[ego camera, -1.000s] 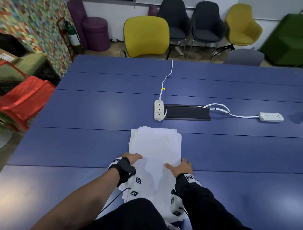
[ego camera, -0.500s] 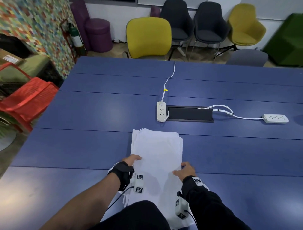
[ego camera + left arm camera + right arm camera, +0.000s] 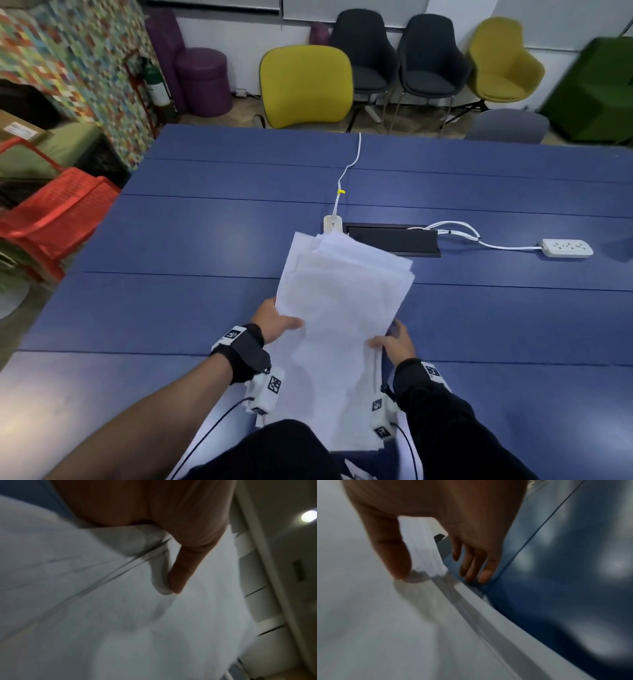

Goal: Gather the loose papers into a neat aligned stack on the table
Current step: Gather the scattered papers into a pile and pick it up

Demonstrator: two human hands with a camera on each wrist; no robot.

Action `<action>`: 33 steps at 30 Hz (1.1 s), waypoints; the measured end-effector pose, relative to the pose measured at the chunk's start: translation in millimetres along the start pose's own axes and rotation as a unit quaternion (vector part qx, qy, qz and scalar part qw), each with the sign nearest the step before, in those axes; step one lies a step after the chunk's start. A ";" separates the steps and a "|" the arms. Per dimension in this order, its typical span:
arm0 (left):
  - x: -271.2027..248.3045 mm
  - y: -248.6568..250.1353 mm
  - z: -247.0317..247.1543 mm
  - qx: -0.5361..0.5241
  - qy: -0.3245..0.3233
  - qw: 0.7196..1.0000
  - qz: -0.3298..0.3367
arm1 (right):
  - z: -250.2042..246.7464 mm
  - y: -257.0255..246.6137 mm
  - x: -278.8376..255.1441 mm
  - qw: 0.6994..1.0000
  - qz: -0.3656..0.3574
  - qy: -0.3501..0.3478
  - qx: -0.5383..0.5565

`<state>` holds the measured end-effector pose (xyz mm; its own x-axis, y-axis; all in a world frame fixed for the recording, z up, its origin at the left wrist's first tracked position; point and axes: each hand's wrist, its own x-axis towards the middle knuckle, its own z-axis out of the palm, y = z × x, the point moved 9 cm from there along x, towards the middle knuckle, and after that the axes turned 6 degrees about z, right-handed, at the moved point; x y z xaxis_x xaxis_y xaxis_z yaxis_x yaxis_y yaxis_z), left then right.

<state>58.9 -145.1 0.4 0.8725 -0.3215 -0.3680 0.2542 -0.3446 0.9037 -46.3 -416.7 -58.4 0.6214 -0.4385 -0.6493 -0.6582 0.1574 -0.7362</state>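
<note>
A loose stack of white papers (image 3: 339,308) is raised off the blue table (image 3: 171,308), its far end tilted up and its sheets fanned unevenly at the top. My left hand (image 3: 274,323) grips the stack's left edge, thumb (image 3: 178,574) on top of the papers (image 3: 120,615). My right hand (image 3: 394,342) pinches the right edge: its thumb (image 3: 392,555) lies on the papers (image 3: 368,615) and the other fingers (image 3: 471,563) reach under the edge. The near end of the stack is hidden behind my dark sleeves.
A white power strip (image 3: 332,223) and a black cable hatch (image 3: 394,240) lie just beyond the papers. A second power strip (image 3: 567,247) lies at the right. Yellow and dark chairs (image 3: 306,85) stand past the far edge; a red chair (image 3: 51,219) at the left.
The papers lay flat on the table with both hands resting on them; now both hands grip the side edges and the stack is lifted, far end tilted up.
</note>
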 end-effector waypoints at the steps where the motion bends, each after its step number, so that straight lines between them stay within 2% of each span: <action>1: -1.9 15.9 -5.5 -0.011 0.002 1.000 0.020 | 2.3 -18.2 -8.2 0.999 -0.017 -0.015 0.036; 4: -2.3 67.1 -24.0 -0.047 0.056 0.994 0.086 | 6.2 -80.5 -33.0 0.993 -0.086 0.012 0.076; 6: -4.0 103.5 -37.3 -0.079 0.092 0.983 0.134 | 2.5 -121.6 -53.4 0.978 -0.151 0.051 0.134; 8: -10.0 138.7 -50.2 -0.104 0.108 0.969 0.194 | -1.6 -155.7 -76.4 0.955 -0.227 0.060 0.179; 10: -16.8 163.1 -61.1 -0.125 0.106 0.955 0.247 | -6.7 -174.3 -93.4 0.932 -0.291 0.055 0.210; 12: -17.3 166.0 -66.5 -0.125 0.099 0.951 0.266 | -8.3 -175.0 -98.0 0.923 -0.313 0.064 0.216; 14: -8.0 148.4 -62.2 -0.103 0.090 0.962 0.238 | -7.6 -160.0 -88.6 0.928 -0.297 0.077 0.213; 17: 7.9 106.3 -45.4 -0.039 0.080 0.986 0.143 | -0.4 -134.0 -74.7 0.948 -0.244 0.078 0.191; 19: 13.0 88.9 -41.3 0.004 0.098 0.989 0.112 | 4.4 -126.9 -72.5 0.956 -0.234 0.077 0.160; 21: 17.8 85.6 -42.4 0.020 0.119 0.986 0.112 | 7.3 -131.9 -74.2 0.957 -0.249 0.081 0.124; 24: 20.3 87.3 -43.5 -0.032 0.128 0.985 0.110 | 6.3 -136.0 -69.4 0.963 -0.225 0.078 0.129; 28: 9.7 97.7 -43.6 -0.073 0.113 0.981 0.137 | -3.4 -141.0 -72.5 0.955 -0.225 0.092 0.172; 31: 4.4 92.8 -42.6 -0.110 0.107 0.976 0.154 | -7.1 -138.6 -78.3 0.952 -0.244 0.105 0.153; 33: 7.8 83.2 -38.3 -0.099 0.100 0.980 0.139 | -1.1 -135.0 -76.7 0.956 -0.243 0.092 0.136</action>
<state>102.9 -142.4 81.1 0.9788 -0.1927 -0.0689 0.0535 -0.0841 0.9950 -5.6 -405.2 90.9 0.7233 -0.6632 -0.1925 -0.1612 0.1089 -0.9809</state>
